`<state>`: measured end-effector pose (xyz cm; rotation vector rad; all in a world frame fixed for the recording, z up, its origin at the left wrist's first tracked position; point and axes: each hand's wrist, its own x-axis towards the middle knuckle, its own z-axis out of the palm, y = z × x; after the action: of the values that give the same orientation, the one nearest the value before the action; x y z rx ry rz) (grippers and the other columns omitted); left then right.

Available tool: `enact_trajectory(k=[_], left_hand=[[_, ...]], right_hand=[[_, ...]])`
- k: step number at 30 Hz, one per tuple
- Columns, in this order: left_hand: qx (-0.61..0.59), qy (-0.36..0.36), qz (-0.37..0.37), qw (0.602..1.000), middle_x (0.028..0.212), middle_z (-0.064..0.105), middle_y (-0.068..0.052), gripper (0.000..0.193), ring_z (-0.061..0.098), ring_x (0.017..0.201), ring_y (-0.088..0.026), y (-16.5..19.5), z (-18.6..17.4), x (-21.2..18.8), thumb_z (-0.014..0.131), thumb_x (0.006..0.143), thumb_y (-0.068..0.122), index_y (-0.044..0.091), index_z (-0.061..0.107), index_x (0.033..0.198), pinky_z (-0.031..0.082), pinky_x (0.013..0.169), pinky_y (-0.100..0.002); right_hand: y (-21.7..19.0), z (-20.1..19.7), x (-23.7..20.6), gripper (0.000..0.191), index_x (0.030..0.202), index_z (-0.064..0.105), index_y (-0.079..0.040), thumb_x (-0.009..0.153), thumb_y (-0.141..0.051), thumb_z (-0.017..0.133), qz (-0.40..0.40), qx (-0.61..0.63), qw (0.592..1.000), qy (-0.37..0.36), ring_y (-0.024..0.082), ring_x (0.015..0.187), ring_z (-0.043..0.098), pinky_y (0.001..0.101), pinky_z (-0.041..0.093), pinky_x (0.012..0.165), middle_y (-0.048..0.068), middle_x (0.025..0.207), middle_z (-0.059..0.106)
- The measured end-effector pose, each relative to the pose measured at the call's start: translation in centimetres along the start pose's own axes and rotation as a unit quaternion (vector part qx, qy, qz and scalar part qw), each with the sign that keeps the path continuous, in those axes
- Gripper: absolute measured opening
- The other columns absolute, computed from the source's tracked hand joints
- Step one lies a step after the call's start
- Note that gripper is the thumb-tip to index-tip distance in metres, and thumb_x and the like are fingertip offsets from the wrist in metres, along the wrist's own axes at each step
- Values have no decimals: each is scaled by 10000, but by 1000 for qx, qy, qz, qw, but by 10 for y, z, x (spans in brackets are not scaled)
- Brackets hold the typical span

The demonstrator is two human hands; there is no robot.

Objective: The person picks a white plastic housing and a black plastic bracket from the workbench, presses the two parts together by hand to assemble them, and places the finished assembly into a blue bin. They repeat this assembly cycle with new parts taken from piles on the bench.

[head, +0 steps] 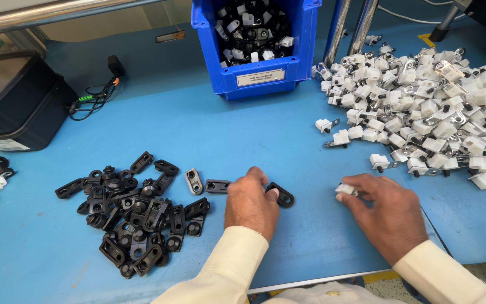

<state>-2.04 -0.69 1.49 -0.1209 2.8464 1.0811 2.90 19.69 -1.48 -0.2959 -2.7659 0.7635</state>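
Head view shows the left hand (247, 204) pinching a black bracket (282, 194) at its fingertips, flat on the blue counter (209, 129), just right of a heap of black brackets (136, 214). The right hand (386, 214) closes its grip on a white clip (345, 189), likely drawn from the big white pile (434, 107) close by. Both parts sit apart, each near its own stock. A blue bin (254, 79) of assembled pieces stands behind; a black tub (12, 107) sits far left.
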Motion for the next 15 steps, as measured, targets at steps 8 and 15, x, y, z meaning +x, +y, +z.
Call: enact_trajectory(k=[8,15], left_hand=[[-264,-80,-115,954,756,712,-94,153,765,589,-186,11,19,7,753,824,-9,7,609,874,615,493,-303],[-210,-150,-94,961,770,737,-119,161,761,591,-201,31,36,-4,761,850,70,-4,625,894,603,498,-307]], right_hand=[[4,2,13,428,1161,739,-109,743,-112,830,103,253,960,-65,139,780,751,280,590,711,80,886,818],[-3,8,8,344,1104,785,-93,773,-171,832,83,258,958,-93,106,765,779,263,625,694,55,894,841]])
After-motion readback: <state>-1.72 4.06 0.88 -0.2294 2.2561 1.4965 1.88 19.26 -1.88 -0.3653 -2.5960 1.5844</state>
